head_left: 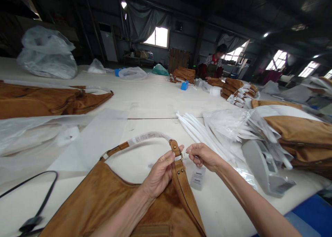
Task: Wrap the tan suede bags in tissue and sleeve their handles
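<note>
A brown leather handbag lies in front of me, its handle arching up and partly wrapped in clear printed film. My left hand is closed round the handbag strap, at the metal ring where the handle joins the bag. Just right of that ring, my right hand pinches something too small to make out. Below its fingers is a translucent tag with printed labels; I cannot tell whether it hangs from them or rests on the table.
White foam tubes and clear plastic bags lie right of centre, beside a grey dispenser-like object. More brown bags are stacked at right; others lie at left. A black strap is at lower left. A person stands across the table.
</note>
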Demonstrator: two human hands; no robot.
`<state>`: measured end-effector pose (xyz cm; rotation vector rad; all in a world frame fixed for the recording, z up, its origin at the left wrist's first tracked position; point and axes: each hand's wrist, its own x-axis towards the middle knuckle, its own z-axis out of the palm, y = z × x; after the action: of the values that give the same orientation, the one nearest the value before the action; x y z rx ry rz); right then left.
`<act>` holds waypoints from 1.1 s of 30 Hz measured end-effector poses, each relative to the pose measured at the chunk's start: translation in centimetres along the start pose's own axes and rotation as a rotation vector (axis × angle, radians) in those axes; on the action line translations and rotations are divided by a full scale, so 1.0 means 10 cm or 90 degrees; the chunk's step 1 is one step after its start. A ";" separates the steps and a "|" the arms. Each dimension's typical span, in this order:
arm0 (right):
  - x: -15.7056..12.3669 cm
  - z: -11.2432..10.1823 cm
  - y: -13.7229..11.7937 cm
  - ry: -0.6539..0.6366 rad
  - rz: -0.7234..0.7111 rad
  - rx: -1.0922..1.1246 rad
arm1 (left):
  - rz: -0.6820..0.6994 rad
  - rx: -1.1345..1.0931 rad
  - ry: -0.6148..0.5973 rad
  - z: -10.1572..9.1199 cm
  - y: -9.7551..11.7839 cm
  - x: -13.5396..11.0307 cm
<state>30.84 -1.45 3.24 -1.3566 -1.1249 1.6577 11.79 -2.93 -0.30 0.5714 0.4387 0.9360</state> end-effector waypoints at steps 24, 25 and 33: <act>-0.23 0.20 0.11 -0.165 -0.007 0.248 | 0.035 0.235 0.021 0.02 0.09 0.05; -0.23 0.21 0.12 -0.155 -0.015 0.250 | 0.052 0.277 0.027 0.02 0.09 0.05; -0.21 0.28 0.10 -0.096 -0.024 0.238 | 0.494 0.740 0.198 0.10 0.10 -0.09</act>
<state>28.56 -4.20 3.30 -0.9807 -0.8594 1.8557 11.28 -3.45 1.24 1.7452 1.1002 1.4796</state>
